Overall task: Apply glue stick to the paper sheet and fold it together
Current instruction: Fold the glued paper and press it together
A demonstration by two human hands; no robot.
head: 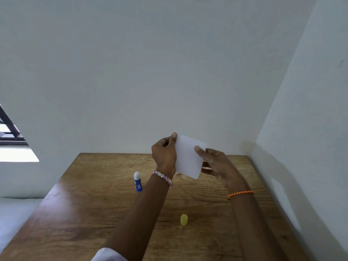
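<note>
A small white paper sheet (189, 157) is held up above the far part of the wooden table (94, 213). My left hand (164, 154) pinches its left edge, thumb in front near the top corner. My right hand (216, 164) holds its right edge, thumb on the front and fingers behind. The blue glue stick (137, 182) stands upright on the table left of my left wrist, uncapped, its white tip showing. Its yellow cap (184, 219) stands on the table nearer to me, between my forearms.
The table sits in a corner, with a white wall (150, 72) behind and another wall (310, 129) close along its right side. A window with a dark frame (11, 132) shows at the far left.
</note>
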